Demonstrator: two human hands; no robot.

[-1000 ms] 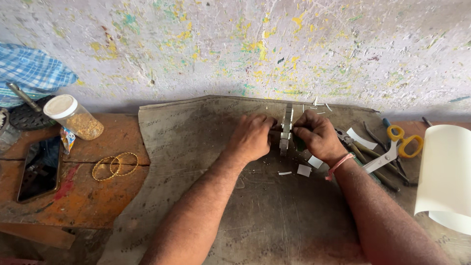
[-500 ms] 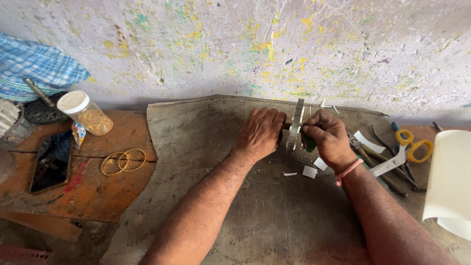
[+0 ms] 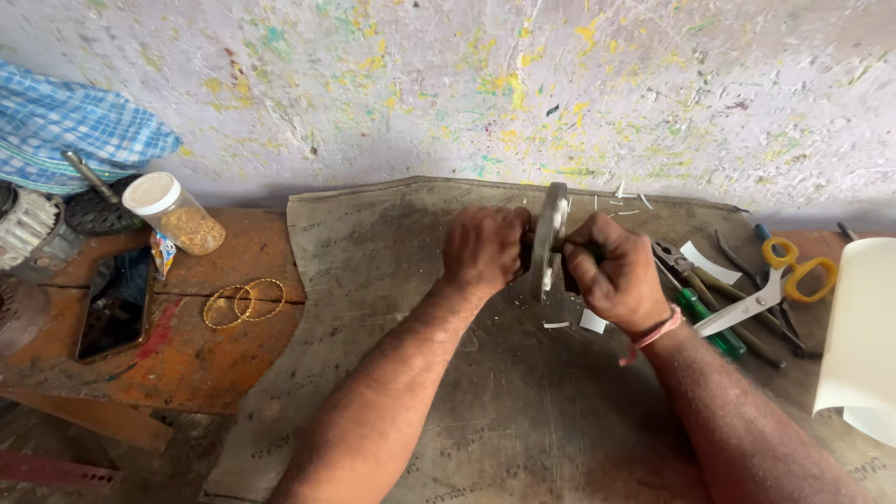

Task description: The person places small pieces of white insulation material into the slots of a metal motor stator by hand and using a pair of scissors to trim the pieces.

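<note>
Both sets of fingers are curled tight around a grey metal disc (image 3: 551, 241) stood on edge near the middle of the mat — the left hand (image 3: 485, 250) grips it from nine o'clock, the right hand (image 3: 611, 273) from three o'clock, a pink band on its wrist. The disc stands over a worn brown mat (image 3: 392, 280), with white scraps (image 3: 592, 321) just beside the right hand at six o'clock. Farther out at three o'clock lie yellow-handled scissors (image 3: 779, 280), pliers (image 3: 681, 261) and a green-handled screwdriver (image 3: 709, 322); at nine o'clock — well apart — gold bangles (image 3: 245, 302) and a white-lidded jar (image 3: 175, 213) rest on the orange bench (image 3: 224, 359).
</note>
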